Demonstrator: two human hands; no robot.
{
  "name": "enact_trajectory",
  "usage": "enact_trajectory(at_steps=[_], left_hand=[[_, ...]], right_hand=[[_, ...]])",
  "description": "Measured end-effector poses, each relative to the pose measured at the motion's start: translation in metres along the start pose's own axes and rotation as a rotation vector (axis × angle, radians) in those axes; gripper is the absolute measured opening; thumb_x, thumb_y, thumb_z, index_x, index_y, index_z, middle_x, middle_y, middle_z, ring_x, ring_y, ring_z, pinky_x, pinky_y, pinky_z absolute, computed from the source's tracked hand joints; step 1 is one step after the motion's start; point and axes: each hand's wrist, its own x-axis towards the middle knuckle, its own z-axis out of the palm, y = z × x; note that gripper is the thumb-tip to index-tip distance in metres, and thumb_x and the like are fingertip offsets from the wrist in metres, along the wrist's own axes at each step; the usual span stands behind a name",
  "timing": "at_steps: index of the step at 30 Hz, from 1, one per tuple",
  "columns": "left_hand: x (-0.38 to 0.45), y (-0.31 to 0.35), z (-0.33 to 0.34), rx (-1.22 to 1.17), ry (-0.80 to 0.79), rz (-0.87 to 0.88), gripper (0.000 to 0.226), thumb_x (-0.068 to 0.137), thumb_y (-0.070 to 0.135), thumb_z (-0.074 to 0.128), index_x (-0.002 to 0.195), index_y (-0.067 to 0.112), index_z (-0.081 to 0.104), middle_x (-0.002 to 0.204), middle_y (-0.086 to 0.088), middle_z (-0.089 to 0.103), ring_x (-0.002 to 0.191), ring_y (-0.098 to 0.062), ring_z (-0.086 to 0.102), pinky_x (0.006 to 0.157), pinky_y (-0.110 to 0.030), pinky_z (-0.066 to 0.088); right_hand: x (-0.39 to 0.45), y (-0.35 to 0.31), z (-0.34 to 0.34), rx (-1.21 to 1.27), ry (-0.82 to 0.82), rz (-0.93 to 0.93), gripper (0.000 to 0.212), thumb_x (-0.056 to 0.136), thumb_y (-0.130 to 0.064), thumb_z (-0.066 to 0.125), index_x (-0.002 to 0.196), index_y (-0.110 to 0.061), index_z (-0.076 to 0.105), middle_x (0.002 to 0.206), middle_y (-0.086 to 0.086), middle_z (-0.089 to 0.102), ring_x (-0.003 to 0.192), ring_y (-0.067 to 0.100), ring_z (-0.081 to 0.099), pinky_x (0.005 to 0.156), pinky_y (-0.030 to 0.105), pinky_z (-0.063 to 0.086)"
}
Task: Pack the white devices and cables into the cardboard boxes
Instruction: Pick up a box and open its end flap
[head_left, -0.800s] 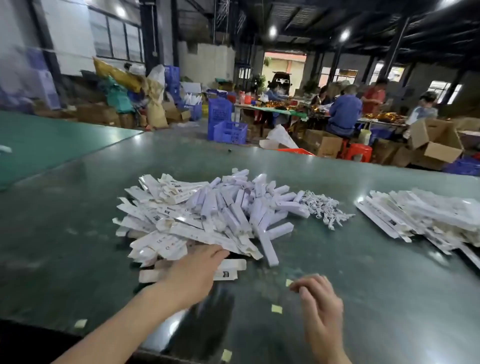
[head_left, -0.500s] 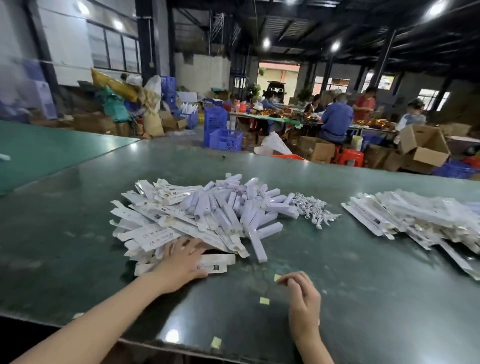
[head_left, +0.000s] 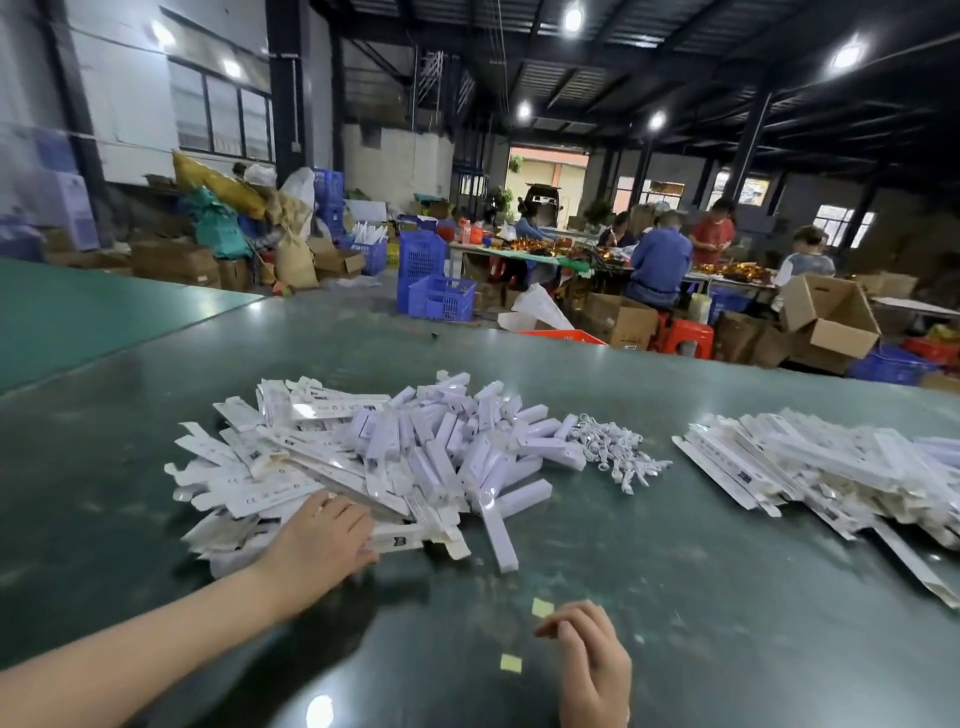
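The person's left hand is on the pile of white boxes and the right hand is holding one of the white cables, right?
Not quite. The left hand is on the near edge of the pile of white boxes, but the right hand holds nothing: it rests with curled fingers on the green table. The white cables lie untouched beside the pile. The head view shows this.

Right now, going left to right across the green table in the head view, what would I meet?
Flat white cartons → white devices → bundle of white cables → second heap of white packs.
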Motion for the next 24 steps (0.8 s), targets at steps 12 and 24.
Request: enact_trajectory(at_steps=[12,24], left_hand=[[0.007,0.06,-0.12,-1.771,0.18,-0.154,0.053,0.071,0.068,0.06,0.12,0.048,0.051,0.107,0.011,0.071,0.094,-0.009,0.068,0.083,-0.027,0.055],[0.023,0.082,-0.11,-1.898,0.381,-0.1,0.051,0.078,0.036,0.064,0.124,0.047,0.044,0.113,-0.002,0.064,0.094,-0.031,0.064,0.081,-0.047,0.051]], right_hand=[[0.079,-0.107,0.027,0.335,-0.182,0.079,0.038,0.079,-0.043,0.062,0.116,-0.038,0.057,0.104,0.002,0.07,0.092,0.017,0.068,0.081,0.025,0.053],[0.091,-0.106,0.025,0.073,-0.173,-0.105,0.017,0.08,-0.026,0.067,0.095,-0.027,0.073,0.105,-0.016,0.059,0.082,0.007,0.063,0.073,0.014,0.047]])
